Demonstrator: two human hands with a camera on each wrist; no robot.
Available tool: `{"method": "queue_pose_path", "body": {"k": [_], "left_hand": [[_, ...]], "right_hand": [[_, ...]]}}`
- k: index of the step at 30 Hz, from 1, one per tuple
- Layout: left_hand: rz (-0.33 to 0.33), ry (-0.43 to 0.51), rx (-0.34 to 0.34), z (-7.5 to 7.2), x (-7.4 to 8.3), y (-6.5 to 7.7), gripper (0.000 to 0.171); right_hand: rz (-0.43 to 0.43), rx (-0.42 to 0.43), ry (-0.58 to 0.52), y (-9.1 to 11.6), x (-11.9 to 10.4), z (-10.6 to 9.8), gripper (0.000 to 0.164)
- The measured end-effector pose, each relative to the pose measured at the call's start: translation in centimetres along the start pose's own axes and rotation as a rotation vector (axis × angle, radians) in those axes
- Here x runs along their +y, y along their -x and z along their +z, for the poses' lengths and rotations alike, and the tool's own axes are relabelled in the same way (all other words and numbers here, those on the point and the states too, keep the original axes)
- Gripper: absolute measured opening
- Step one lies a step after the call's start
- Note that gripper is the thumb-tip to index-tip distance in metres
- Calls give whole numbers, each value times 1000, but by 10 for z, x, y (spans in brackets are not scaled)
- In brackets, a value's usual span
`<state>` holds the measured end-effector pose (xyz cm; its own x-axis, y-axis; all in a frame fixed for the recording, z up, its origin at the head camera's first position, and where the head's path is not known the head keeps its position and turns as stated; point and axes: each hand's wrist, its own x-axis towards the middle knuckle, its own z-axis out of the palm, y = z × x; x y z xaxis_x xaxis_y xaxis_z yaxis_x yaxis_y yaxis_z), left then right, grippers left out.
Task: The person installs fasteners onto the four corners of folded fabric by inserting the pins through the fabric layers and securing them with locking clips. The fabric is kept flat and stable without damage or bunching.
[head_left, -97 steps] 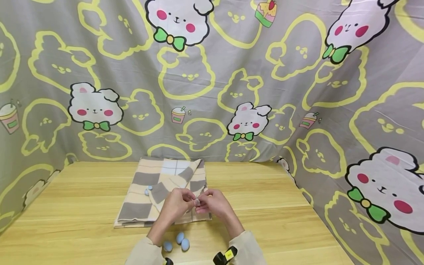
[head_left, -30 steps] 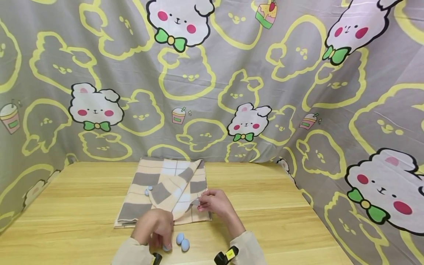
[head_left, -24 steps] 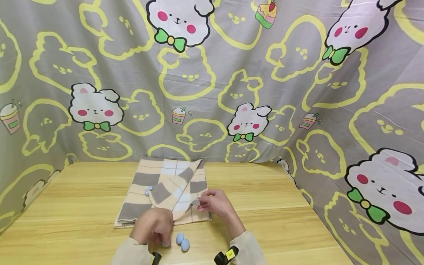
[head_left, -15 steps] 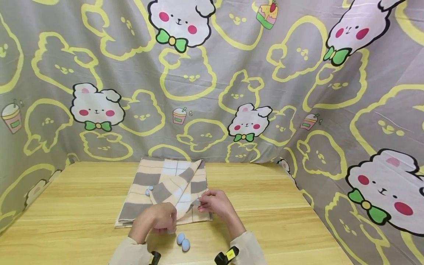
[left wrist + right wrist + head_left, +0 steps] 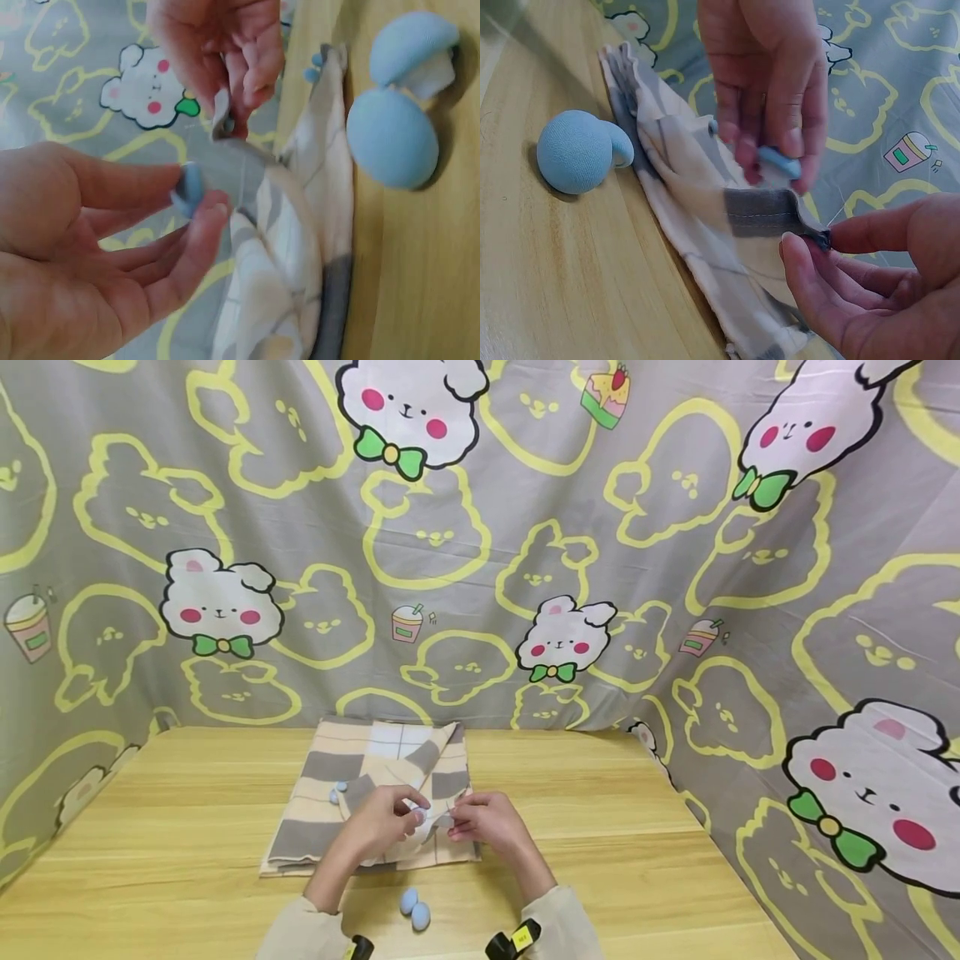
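A folded checked blanket (image 5: 322,766) in beige, grey and white lies on the table. My right hand (image 5: 491,822) pinches its near right corner (image 5: 761,210) between thumb and index finger, raised a little. Just left of that corner, my left hand (image 5: 375,822) holds a small blue mushroom-shaped duvet clip (image 5: 189,191) by the fingertips. In the right wrist view, this clip shows a blue cap over a pale base, close to the corner but seemingly apart from it. Two more blue pieces (image 5: 421,916) lie touching on the table before the blanket, one showing a white stem in the left wrist view.
Small blue pieces (image 5: 335,793) sit at the turned-back blanket flap on the left. The wooden table (image 5: 600,860) extends on both sides. A grey curtain (image 5: 465,568) with rabbit prints hangs behind it and along the sides.
My left hand left the corner, picked up the leftmost of three blue pieces from the table and carried it up to the corner. The right hand has kept its pinch on the blanket.
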<state>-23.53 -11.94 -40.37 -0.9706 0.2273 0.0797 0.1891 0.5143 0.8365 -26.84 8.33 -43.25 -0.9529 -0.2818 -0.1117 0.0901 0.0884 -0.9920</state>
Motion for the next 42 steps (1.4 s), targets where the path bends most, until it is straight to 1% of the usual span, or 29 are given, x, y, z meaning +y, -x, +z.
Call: {"method": "queue_pose_path", "body": {"k": [3,6,10,13,16,19,21,23,28,36,42], "left_hand": [[1,29,55,3,0,-3,19],[4,42,89,6,2,-5,23],[-36,71,109,8,2,-6,22],[-63,116,126,10,2,-7,18],[-53,131,139,12,2,-8,16],[-33,134,164,13,2,-11,18],[-31,137,188,15,2,-13,19],[-34,159,209,17,3,-15,20],[-28,194,228,21,3,-20,19],[-29,167,240,23,2,-23,20],[-30,177,240,24,4,-23,20]], "right_hand": [[2,2,2,0,0,0,22],[2,0,-2,-1,0,0,21],[-4,-5,-13,-2,0,1,19],[-9,-9,-14,-2,0,1,19],[-8,-6,-7,-2,0,1,18],[-10,-1,-6,-1,-1,1,19],[-13,-3,-7,0,-3,2,20],[-21,-8,-10,1,-4,3,21],[-23,-7,-18,1,-6,4,22],[-13,2,-30,0,-8,9,23],[-12,17,-33,-1,-7,10,24]]}}
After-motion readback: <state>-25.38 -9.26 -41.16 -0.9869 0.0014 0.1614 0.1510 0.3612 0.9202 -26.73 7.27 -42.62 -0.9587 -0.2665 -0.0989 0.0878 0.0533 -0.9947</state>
